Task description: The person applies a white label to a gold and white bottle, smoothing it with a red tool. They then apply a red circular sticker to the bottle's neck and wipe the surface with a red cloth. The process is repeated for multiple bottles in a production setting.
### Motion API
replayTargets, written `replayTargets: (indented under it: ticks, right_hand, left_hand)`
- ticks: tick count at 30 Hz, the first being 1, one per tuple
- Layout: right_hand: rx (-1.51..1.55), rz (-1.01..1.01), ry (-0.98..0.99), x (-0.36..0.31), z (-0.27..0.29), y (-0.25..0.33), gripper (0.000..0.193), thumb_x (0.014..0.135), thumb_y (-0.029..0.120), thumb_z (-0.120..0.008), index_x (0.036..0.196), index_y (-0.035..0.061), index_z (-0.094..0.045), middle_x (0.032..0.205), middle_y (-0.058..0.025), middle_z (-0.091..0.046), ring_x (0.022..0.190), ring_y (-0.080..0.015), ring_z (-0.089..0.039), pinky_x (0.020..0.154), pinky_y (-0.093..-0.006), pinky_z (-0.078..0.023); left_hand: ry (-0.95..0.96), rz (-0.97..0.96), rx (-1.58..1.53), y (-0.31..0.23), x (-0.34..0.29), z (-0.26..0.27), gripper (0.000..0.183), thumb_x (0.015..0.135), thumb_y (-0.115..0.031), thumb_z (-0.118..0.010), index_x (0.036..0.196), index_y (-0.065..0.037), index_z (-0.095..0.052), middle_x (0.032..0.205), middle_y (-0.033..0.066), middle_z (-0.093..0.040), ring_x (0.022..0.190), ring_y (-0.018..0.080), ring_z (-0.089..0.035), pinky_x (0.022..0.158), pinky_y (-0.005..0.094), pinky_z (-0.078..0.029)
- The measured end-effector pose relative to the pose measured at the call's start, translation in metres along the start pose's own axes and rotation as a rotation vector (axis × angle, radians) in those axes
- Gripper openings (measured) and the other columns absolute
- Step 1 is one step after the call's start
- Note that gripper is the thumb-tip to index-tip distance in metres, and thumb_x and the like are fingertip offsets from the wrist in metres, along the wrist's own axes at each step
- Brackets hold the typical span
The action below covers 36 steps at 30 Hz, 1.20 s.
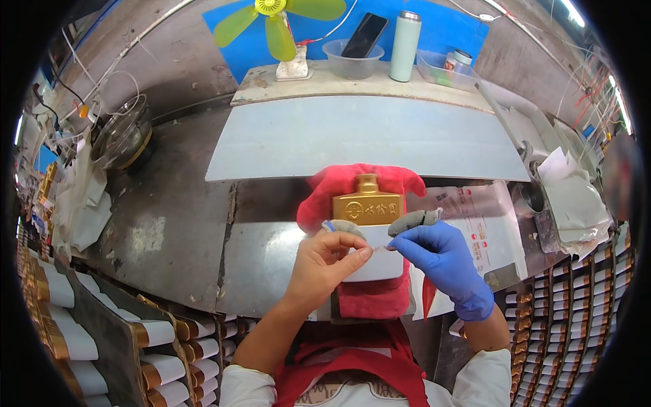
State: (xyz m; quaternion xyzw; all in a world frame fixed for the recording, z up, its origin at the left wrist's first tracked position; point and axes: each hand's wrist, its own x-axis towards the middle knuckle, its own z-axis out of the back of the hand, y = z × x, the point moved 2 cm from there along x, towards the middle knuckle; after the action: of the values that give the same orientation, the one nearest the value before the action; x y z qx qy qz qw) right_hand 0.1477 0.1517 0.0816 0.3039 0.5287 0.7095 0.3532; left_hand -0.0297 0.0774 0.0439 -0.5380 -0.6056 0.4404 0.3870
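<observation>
A flat bottle with a gold shoulder and neck (368, 209) and a white body lies on a folded red cloth (373, 302), its neck pointing away from me. Raised emblem and lettering mark the gold part. My left hand (327, 263), bare but for a grey fabric cover on the index finger, pinches thumb and finger over the white body. Opposite it, my right hand (439, 256) in a blue glove, also with a grey finger cover, pinches too. A tiny thin strip (380, 249) spans the gap between both fingertips; its detail is too small to make out.
Racks of gold-and-white bottles (163, 370) stand at both sides. Beyond the cloth is a pale board (366, 136), then a shelf with a green fan (278, 34), a phone in a bowl (352, 64) and a flask (405, 47). Printed plastic (475, 224) lies right.
</observation>
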Motion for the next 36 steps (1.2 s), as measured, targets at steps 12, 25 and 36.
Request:
replayTargets:
  ticks: [12,25,36]
  right_hand:
    - [-0.332,0.034,-0.213,0.066,0.001,-0.016,0.014,0.076,0.016,-0.071,0.081,0.0031,-0.07,0.081,-0.0076,-0.063,0.063,-0.0138,-0.055,0.057,-0.0262,-0.046]
    - [-0.371,-0.038,-0.12,0.094,0.009,-0.031,0.014,0.076,0.016,-0.07,0.081,0.0031,-0.07,0.078,-0.0095,-0.065,0.07,-0.0198,-0.061,0.065,-0.0304,-0.049]
    - [-0.33,-0.079,-0.122,0.095,0.011,-0.033,0.013,0.077,0.016,-0.07,0.082,0.0037,-0.07,0.074,-0.0082,-0.065,0.069,-0.0176,-0.06,0.064,-0.0297,-0.049]
  left_hand:
    - [-0.137,-0.156,0.512,-0.02,0.067,0.013,0.01,0.078,-0.007,-0.07,0.084,0.001,-0.069,0.078,0.0003,-0.056,0.065,0.004,-0.05,0.058,0.0191,-0.04]
    - [-0.12,-0.073,0.68,-0.01,0.102,0.025,0.01,0.076,-0.006,-0.07,0.078,0.003,-0.07,0.069,0.0035,-0.061,0.047,0.0042,-0.052,0.039,0.0195,-0.039]
    - [-0.081,-0.068,0.755,-0.013,0.109,0.027,0.01,0.076,-0.008,-0.072,0.078,0.002,-0.071,0.067,0.0036,-0.063,0.05,0.0046,-0.054,0.042,0.019,-0.039]
